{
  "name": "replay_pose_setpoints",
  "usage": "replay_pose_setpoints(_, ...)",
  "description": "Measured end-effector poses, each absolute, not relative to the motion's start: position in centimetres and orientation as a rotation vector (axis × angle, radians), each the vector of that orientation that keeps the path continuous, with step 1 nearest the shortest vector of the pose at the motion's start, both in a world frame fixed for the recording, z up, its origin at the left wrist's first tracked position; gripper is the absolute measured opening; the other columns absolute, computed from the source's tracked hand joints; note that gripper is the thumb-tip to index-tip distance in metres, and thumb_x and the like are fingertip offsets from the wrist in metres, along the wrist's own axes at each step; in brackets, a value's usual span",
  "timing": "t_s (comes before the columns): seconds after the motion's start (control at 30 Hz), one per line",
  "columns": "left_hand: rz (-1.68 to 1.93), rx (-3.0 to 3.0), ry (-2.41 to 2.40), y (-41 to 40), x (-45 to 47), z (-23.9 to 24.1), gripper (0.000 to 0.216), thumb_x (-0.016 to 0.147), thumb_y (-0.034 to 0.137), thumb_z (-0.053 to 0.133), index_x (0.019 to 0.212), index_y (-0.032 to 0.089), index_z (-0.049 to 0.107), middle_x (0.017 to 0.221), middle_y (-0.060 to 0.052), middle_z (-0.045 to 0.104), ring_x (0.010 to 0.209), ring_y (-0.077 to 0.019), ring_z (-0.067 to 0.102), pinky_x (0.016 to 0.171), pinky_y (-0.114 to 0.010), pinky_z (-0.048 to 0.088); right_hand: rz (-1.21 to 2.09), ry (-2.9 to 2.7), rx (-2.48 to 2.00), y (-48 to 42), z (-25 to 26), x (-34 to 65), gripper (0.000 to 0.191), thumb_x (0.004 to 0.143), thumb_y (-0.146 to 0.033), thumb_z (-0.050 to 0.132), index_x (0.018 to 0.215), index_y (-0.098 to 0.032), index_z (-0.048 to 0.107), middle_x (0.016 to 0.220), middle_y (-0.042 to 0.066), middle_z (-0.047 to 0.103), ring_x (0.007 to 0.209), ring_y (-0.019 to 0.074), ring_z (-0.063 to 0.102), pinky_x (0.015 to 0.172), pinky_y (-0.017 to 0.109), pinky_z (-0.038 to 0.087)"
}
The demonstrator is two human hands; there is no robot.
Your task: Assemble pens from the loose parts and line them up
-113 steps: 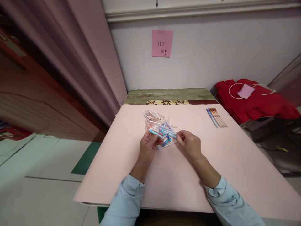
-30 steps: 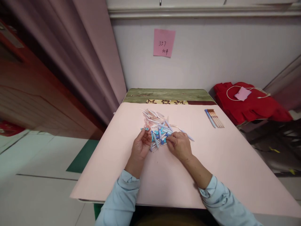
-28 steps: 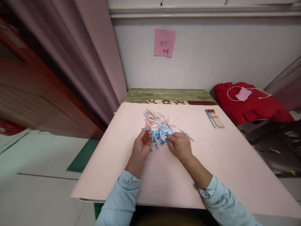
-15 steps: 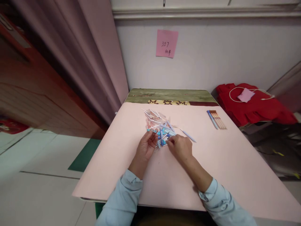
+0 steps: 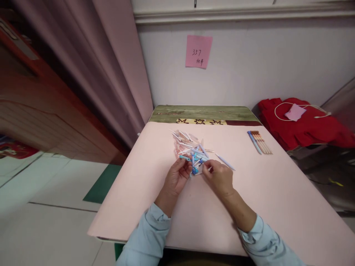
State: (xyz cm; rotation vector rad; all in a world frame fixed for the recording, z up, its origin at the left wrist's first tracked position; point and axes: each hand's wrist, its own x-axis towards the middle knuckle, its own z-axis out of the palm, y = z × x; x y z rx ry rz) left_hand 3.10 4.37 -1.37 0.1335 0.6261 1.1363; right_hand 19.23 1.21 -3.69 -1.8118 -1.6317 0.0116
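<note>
Pen parts in a loose heap on a pink table cover, with both bare hands at the near edge of the heap. The heap mixes slim white sticks, pinkish clear pieces, lilac barrels and small blue pieces; the blue ones lie mostly on the near side, between the hands. The left hand, palm turned inward, appears to pinch a short turquoise tube between thumb and forefinger, the remaining fingers curled loosely below. The right hand has its thumb and forefinger brought close together at the heap's right near edge; whether a small part sits between them cannot be told. A lilac pen lies apart from the heap, just beyond the right hand, and farther right a row of pens, one blue and the others brown-topped, rests side by side. As to handling, the parts look like light, stiff plastic with smooth walls, so they would probably roll or slip under a sideways push. The turquoise tube is best gripped at mid-length with the finger pads, leaving both ends free; light pressure should suffice. The slim sticks seem the likeliest to bend and are better taken near the middle, while the small blue pieces call for a fingertip pinch across their sides.
</note>
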Motion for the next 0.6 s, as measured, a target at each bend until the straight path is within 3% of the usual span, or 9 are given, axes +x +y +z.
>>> replay_pose_setpoints(0.2, 1.057, -0.078, 0.488, 4.3, 3.0, -0.5, 0.024, 0.096, 0.008, 0.046, 0.11, 0.009, 0.065, 0.082, -0.008, 0.07, 0.065, -0.007, 0.068, 0.059, -0.012, 0.058, 0.423, -1.291, -1.514, 1.3, -3.5, 20.3, 0.015, 0.083, -0.032, 0.062, 0.073, -0.02, 0.062, 0.054, -0.005, 0.055, 0.047, 0.0096, 0.046, 0.049, 0.021, 0.039)
replay_pose_setpoints(0.33, 1.038, -0.089, 0.479, 4.2, 2.9, -0.2, 0.027, 0.097, 0.008, 0.044, 0.117, 0.009, 0.063, 0.083, -0.008, 0.07, 0.065, -0.0062, 0.068, 0.061, -0.011, 0.057, 0.581, -1.154, -1.413, 1.7, -3.8, 19.9, 0.016, 0.08, -0.033, 0.069, 0.077, -0.019, 0.061, 0.061, -0.004, 0.058, 0.051, 0.0096, 0.05, 0.051, 0.022, 0.042)
replay_pose_setpoints(0.47, 1.049, -0.03, 0.535, 4.1, 3.1, -0.5, 0.022, 0.094, 0.008, 0.05, 0.109, 0.011, 0.066, 0.083, -0.007, 0.071, 0.065, -0.007, 0.068, 0.06, -0.012, 0.058, 0.803, -1.047, -1.267, 1.8, -3.9, 19.5, 0.026, 0.078, -0.04, 0.074, 0.089, -0.018, 0.064, 0.073, 0.001, 0.067, 0.058, 0.0122, 0.059, 0.056, 0.024, 0.05)
replay_pose_setpoints(0.6, 1.103, 0.084, 0.598, 3.9, 3.7, -1.1, 0.008, 0.087, 0.008, 0.061, 0.091, 0.011, 0.067, 0.08, -0.005, 0.071, 0.063, -0.0087, 0.068, 0.06, -0.016, 0.058, 0.867, -1.047, -1.201, 1.3, -3.2, 19.3, 0.025, 0.079, -0.042, 0.073, 0.087, -0.019, 0.067, 0.069, 0.001, 0.067, 0.059, 0.0134, 0.061, 0.057, 0.026, 0.053)
